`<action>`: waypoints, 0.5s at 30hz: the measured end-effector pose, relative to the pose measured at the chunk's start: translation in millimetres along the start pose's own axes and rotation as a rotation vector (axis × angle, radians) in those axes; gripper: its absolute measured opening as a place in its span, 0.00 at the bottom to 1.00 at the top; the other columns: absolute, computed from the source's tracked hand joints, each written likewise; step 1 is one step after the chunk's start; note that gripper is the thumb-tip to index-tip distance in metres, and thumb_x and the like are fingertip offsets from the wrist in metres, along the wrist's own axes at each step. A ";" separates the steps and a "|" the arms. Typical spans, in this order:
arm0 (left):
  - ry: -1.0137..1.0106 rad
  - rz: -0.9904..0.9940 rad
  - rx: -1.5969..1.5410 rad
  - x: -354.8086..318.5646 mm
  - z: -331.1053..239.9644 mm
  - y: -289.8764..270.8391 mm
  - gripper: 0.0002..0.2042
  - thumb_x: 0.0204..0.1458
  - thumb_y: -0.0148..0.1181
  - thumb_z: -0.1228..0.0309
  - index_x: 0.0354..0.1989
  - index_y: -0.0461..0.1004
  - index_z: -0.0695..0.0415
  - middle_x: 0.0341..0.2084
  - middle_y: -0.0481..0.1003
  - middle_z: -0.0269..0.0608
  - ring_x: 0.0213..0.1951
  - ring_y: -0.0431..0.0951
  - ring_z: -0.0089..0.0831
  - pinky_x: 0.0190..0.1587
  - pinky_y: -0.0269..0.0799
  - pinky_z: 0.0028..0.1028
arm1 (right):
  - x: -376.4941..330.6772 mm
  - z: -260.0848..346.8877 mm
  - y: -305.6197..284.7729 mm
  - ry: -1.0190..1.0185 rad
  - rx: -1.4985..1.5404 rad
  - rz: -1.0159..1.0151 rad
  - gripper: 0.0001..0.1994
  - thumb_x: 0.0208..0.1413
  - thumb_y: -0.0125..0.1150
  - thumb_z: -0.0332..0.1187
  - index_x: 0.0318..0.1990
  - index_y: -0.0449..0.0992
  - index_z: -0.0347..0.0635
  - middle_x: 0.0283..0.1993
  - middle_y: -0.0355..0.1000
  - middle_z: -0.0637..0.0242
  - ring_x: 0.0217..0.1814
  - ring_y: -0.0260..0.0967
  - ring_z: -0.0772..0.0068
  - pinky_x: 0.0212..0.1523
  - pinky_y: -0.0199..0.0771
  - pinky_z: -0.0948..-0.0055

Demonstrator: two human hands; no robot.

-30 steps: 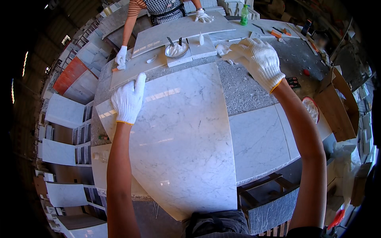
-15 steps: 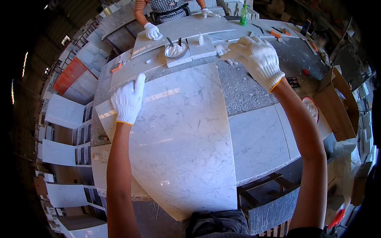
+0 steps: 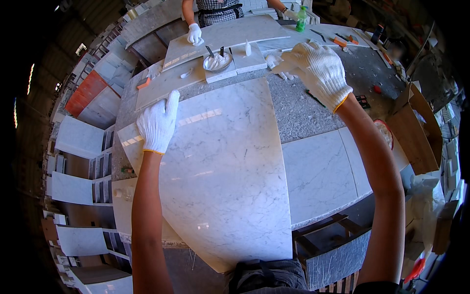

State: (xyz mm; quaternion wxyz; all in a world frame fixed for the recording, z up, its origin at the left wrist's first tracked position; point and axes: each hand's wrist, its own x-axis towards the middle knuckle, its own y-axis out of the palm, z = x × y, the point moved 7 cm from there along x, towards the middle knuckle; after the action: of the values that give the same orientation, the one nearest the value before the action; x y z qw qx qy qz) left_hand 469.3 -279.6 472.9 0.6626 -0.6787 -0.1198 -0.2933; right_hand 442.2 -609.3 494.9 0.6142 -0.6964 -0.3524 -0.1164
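Note:
My left hand (image 3: 159, 122), in a white knitted glove, lies at the far left edge of a polished white marble slab (image 3: 225, 166) with grey veins. Its thumb sticks out past the edge while the other fingers curl over it, partly hidden. The slab's near end reaches my waist. Above the table, right of the slab's far corner, my gloved right hand (image 3: 320, 71) is raised with its fingers closed. A thin whitish piece shows at the fingertips, and I cannot make out what it is. A bowl of white paste (image 3: 217, 61) with two dark-handled tools stands beyond the slab.
Across the table, a person's gloved hand (image 3: 195, 34) is over another marble slab (image 3: 230, 36); their other hand is near a green spray bottle (image 3: 301, 19). Orange-handled tools (image 3: 340, 41) lie at the far right. A cardboard box (image 3: 415, 130) stands right; stone panels (image 3: 78, 137) line the left.
The person opposite has shifted to the right, one hand now beside the green bottle. My right hand has moved slightly right; a thin dark-green thing shows below it. My left hand stays put.

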 end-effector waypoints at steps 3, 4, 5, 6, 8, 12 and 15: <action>-0.029 -0.022 -0.055 3.1 -7.3 -1.0 0.28 0.61 0.41 0.48 0.23 0.78 0.58 0.21 0.74 0.56 0.24 0.74 0.55 0.28 0.68 0.45 | -2.6 -5.4 -2.2 -0.008 -0.013 -0.002 0.10 0.51 0.64 0.35 0.43 0.78 0.51 0.41 0.74 0.68 0.46 0.72 0.68 0.48 0.72 0.62; -0.032 -0.015 -0.047 3.1 -5.0 1.7 0.28 0.61 0.41 0.48 0.23 0.78 0.58 0.21 0.74 0.56 0.24 0.74 0.55 0.27 0.68 0.45 | -1.5 -3.8 -4.1 -0.014 -0.011 -0.009 0.10 0.51 0.64 0.35 0.43 0.78 0.51 0.41 0.74 0.68 0.46 0.72 0.68 0.48 0.72 0.62; -0.036 -0.008 -0.038 3.1 -0.7 5.9 0.27 0.61 0.41 0.49 0.24 0.78 0.58 0.21 0.74 0.56 0.24 0.74 0.55 0.27 0.68 0.45 | -0.7 -3.1 -4.5 -0.007 -0.010 0.011 0.10 0.51 0.64 0.35 0.43 0.78 0.51 0.41 0.74 0.68 0.46 0.72 0.68 0.47 0.72 0.62; -0.040 -0.001 -0.030 2.6 2.6 8.6 0.27 0.61 0.41 0.49 0.25 0.78 0.58 0.21 0.74 0.55 0.24 0.74 0.55 0.27 0.68 0.45 | -0.1 -2.6 -5.4 0.001 -0.009 0.031 0.10 0.51 0.64 0.35 0.43 0.78 0.51 0.41 0.74 0.68 0.45 0.72 0.68 0.47 0.72 0.62; -0.007 -0.003 0.011 2.0 1.1 9.1 0.26 0.61 0.41 0.49 0.25 0.78 0.57 0.21 0.75 0.55 0.24 0.74 0.55 0.27 0.68 0.45 | 0.3 -2.9 -4.9 0.003 -0.017 0.047 0.10 0.51 0.63 0.35 0.42 0.78 0.52 0.40 0.74 0.69 0.45 0.72 0.68 0.46 0.72 0.63; 0.003 -0.039 0.024 1.5 4.8 9.0 0.26 0.61 0.42 0.50 0.25 0.78 0.57 0.22 0.75 0.55 0.25 0.74 0.55 0.28 0.68 0.46 | 2.8 -0.9 -7.1 -0.010 -0.042 0.032 0.10 0.51 0.63 0.35 0.42 0.78 0.52 0.40 0.74 0.69 0.44 0.72 0.68 0.46 0.72 0.63; -0.054 0.018 -0.011 2.2 2.6 7.2 0.26 0.60 0.42 0.49 0.25 0.78 0.58 0.22 0.75 0.55 0.25 0.74 0.55 0.28 0.68 0.46 | 1.5 -0.4 -8.4 -0.003 -0.024 0.014 0.10 0.51 0.64 0.35 0.42 0.78 0.53 0.39 0.74 0.69 0.44 0.72 0.68 0.46 0.72 0.64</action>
State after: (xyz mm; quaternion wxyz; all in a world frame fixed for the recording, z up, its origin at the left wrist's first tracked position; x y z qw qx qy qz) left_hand 475.7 -278.2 468.3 0.6580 -0.6911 -0.1297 -0.2696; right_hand 438.1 -609.2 502.4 0.6060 -0.7064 -0.3472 -0.1151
